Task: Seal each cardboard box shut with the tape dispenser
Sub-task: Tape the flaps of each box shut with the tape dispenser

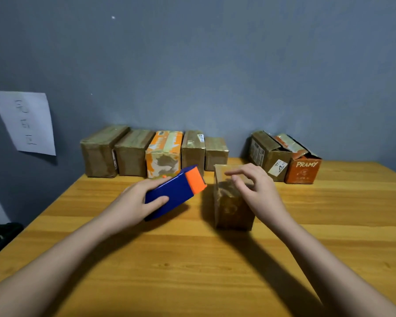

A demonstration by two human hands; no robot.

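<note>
We have one head-worn wide-angle view, looking forward and down over the wooden table from its near edge, close above it, facing the grey wall that rises behind the table's far edge.

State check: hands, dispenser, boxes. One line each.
Left hand: grips the tape dispenser, held off the table.
Right hand: fingers loosely curled over the near box, holding nothing.
Near box: upright, flaps closed.
Back-left row of five boxes: closed.
PRAMY box: top flaps open.
</note>
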